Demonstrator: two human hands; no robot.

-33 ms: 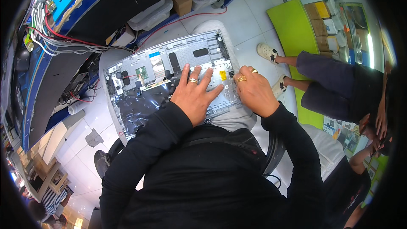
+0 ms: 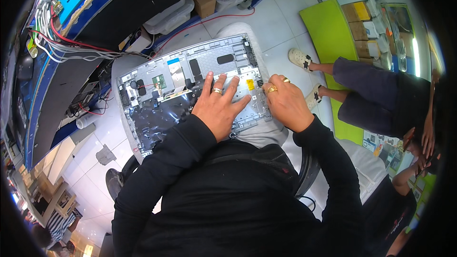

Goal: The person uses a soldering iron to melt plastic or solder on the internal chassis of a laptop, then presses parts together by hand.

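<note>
A laptop's grey top case [image 2: 157,69] lies inner side up across my lap, its keyboard-backing black film [image 2: 157,114] toward the lower left. A ribbon cable with a blue end [image 2: 177,72], a small green board [image 2: 159,82] and a yellow sticker [image 2: 250,84] show on it. My left hand [image 2: 218,104] rests on the case right of its middle, fingers spread, a ring on one of them. Along the case's right edge, my right hand [image 2: 288,102] is closed with fingers curled down against the rim. What its fingertips grip is hidden beneath them.
Bundled cables [image 2: 71,50] hang beside a dark cabinet on the left. Plastic tubs [image 2: 171,17] and a cardboard box [image 2: 204,4] stand ahead. A person in light clogs [image 2: 300,59] is at the right by a green panel [image 2: 328,33]. A red cable [image 2: 214,17] crosses the floor.
</note>
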